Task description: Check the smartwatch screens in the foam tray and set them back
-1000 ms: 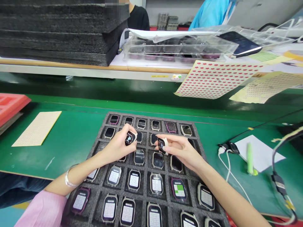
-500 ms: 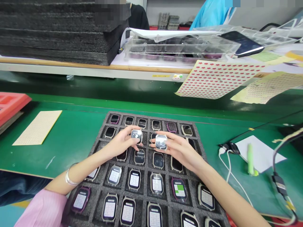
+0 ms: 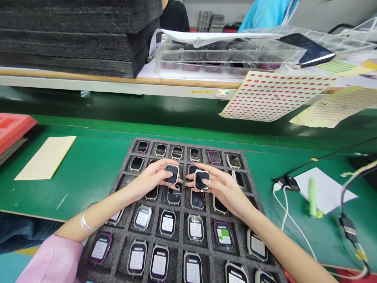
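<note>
My left hand (image 3: 157, 174) holds a smartwatch case (image 3: 172, 173) without a strap, its thumb lying on the dark screen. Another strapless smartwatch case (image 3: 202, 180), silver-rimmed with a dark screen, is gripped in my right hand (image 3: 219, 184), the thumb on its face. Both are held side by side above a dark grey foam tray (image 3: 153, 239) with square compartments. Silver and purple watch cases fill many of these. Toward the front their screens are lit with white pages; a purple watch (image 3: 223, 234) shows some green. Screens in the back rows are dark.
Behind the tray, a shelf (image 3: 176, 84) carries stacked black foam (image 3: 67, 39), clear plastic trays (image 3: 226, 55) and a phone (image 3: 308, 49). A sticker sheet (image 3: 45, 158) and red tray (image 3: 14, 129) lie left. Cables (image 3: 285, 212), paper (image 3: 326, 188) and a green marker (image 3: 312, 196) lie right.
The screens of both held watches, bright with glare before, now look dark. Both hands have shifted only slightly, with the watches tilted a little differently.
</note>
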`<state>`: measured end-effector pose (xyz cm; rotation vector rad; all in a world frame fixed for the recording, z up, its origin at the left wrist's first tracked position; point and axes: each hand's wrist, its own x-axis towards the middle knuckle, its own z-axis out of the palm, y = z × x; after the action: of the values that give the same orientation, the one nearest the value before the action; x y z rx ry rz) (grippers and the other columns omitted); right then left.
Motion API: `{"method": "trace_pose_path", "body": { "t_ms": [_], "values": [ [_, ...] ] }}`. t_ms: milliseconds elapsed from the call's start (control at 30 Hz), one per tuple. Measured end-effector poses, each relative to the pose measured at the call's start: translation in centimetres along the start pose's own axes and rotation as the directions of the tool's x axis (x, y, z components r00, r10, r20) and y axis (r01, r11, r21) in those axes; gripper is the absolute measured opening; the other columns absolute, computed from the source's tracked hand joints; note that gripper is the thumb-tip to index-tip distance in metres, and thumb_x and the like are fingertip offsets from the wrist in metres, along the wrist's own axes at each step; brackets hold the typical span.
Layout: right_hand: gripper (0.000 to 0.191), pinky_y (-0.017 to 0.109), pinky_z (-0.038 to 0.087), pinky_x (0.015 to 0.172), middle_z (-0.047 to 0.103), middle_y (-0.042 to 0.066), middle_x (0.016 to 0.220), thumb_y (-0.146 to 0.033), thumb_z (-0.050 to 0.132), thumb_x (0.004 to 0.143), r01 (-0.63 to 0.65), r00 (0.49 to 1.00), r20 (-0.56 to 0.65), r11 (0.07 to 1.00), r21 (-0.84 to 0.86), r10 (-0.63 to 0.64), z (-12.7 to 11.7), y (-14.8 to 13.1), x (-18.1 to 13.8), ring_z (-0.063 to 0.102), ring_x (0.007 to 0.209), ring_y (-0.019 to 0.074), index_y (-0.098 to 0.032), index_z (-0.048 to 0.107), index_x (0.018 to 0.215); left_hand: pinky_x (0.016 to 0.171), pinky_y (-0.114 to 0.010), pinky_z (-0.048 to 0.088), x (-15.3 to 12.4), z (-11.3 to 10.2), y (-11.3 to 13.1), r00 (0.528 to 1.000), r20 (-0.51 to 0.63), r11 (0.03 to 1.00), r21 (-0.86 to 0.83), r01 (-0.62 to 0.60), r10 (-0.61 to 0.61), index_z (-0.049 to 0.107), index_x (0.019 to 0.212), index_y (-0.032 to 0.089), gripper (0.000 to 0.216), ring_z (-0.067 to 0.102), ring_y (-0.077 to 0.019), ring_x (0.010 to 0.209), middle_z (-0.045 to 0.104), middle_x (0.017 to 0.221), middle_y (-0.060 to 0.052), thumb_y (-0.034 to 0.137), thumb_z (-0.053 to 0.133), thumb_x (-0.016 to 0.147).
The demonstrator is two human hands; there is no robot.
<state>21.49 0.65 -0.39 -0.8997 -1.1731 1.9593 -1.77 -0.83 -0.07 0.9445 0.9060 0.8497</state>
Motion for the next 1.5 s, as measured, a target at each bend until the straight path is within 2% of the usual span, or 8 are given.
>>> {"method": "trace_pose_path", "body": {
  "t_ms": [233, 400, 567, 733, 900, 1100, 1267, 1500],
  "values": [
    [0.058, 0.053, 0.04, 0.103, 0.063, 0.009, 0.124, -0.024, 0.066, 0.083, -0.02, 1.0, 0.016, 0.998, 0.058, 0.019, -0.1, 0.1, -0.3, 0.061, 0.111, 0.0284, -0.025, 0.044, 0.136, 0.083, -0.041, 0.055, 0.1, -0.2, -0.2, 1.0, 0.015, 1.0, -0.006, 0.001, -0.001, 0.051, 0.117, 0.017, 0.035, 0.063, -0.0237, 0.097, 0.061, 0.107, -0.009, 0.016, 0.051, 0.082],
    [0.057, 0.053, 0.037, 0.104, 0.062, 0.009, 0.125, -0.024, 0.065, 0.086, -0.023, 0.999, 0.038, 0.995, 0.1, 0.019, -0.4, 0.1, -0.3, 0.06, 0.113, 0.0285, -0.026, 0.041, 0.138, 0.08, -0.04, 0.054, 0.2, 0.1, -0.2, 1.0, -0.022, 0.994, 0.107, -0.016, 0.019, 0.047, 0.119, 0.017, 0.042, 0.063, -0.0222, 0.091, 0.059, 0.107, -0.009, 0.023, 0.06, 0.08],
    [0.049, 0.052, 0.043, 0.099, 0.064, 0.011, 0.122, -0.024, 0.063, 0.089, -0.016, 0.996, 0.085, 0.997, 0.073, 0.01, -0.9, 0.0, 0.1, 0.062, 0.11, 0.028, -0.025, 0.046, 0.135, 0.083, -0.035, 0.047, 0.3, -0.2, -0.8, 0.987, -0.044, 0.919, 0.373, -0.125, 0.152, 0.049, 0.119, 0.019, 0.049, 0.057, -0.0186, 0.088, 0.058, 0.098, -0.004, 0.023, 0.069, 0.075],
    [0.036, 0.047, 0.045, 0.097, 0.071, 0.01, 0.107, -0.025, 0.073, 0.079, 0.048, 0.997, 0.068, 0.997, -0.06, -0.043, -1.0, -0.1, 0.1, 0.066, 0.1, 0.0271, -0.022, 0.065, 0.114, 0.066, -0.027, 0.042, -0.1, -0.5, -0.9, 0.978, -0.034, 0.826, 0.543, -0.153, 0.204, 0.051, 0.115, 0.021, 0.034, 0.048, -0.0136, 0.068, 0.049, 0.076, 0.003, 0.02, 0.058, 0.081],
    [0.033, 0.042, 0.051, 0.089, 0.073, 0.009, 0.099, -0.026, 0.078, 0.073, 0.028, 0.999, 0.038, 0.992, -0.123, -0.024, -1.0, -0.3, 0.0, 0.069, 0.091, 0.0253, -0.022, 0.07, 0.105, 0.066, -0.027, 0.04, -0.4, -0.5, -0.5, 0.982, 0.002, 0.803, 0.576, -0.156, 0.189, 0.05, 0.114, 0.021, 0.032, 0.046, -0.0136, 0.066, 0.048, 0.076, 0.003, 0.021, 0.055, 0.083],
    [0.036, 0.041, 0.049, 0.093, 0.072, 0.009, 0.103, -0.027, 0.075, 0.077, 0.034, 0.999, 0.037, 0.994, -0.107, -0.03, -0.9, -0.4, 0.0, 0.069, 0.093, 0.0243, -0.022, 0.068, 0.111, 0.082, -0.033, 0.042, 0.0, -0.7, -1.0, 0.973, 0.003, 0.794, 0.577, -0.191, 0.232, 0.047, 0.121, 0.021, 0.043, 0.053, -0.0196, 0.087, 0.056, 0.099, -0.004, 0.025, 0.061, 0.08],
    [0.034, 0.042, 0.047, 0.094, 0.072, 0.009, 0.104, -0.028, 0.074, 0.078, 0.031, 0.999, 0.033, 0.994, -0.105, -0.028, -0.8, -0.4, 0.0, 0.068, 0.095, 0.0241, -0.023, 0.068, 0.112, 0.088, -0.033, 0.041, -0.1, -0.5, -1.0, 0.975, 0.024, 0.801, 0.566, -0.195, 0.221, 0.047, 0.119, 0.022, 0.039, 0.053, -0.0209, 0.098, 0.056, 0.112, -0.005, 0.021, 0.057, 0.082],
    [0.038, 0.04, 0.051, 0.086, 0.073, 0.009, 0.098, -0.029, 0.079, 0.072, 0.01, 1.0, -0.007, 0.99, -0.14, -0.011, -1.2, -0.3, 0.2, 0.069, 0.091, 0.0256, -0.022, 0.07, 0.108, 0.072, -0.027, 0.042, -0.4, -0.6, -0.4, 0.983, 0.017, 0.743, 0.653, -0.148, 0.181, 0.05, 0.111, 0.021, 0.031, 0.053, -0.0164, 0.078, 0.056, 0.093, -0.001, 0.017, 0.053, 0.08]
  ]
}}
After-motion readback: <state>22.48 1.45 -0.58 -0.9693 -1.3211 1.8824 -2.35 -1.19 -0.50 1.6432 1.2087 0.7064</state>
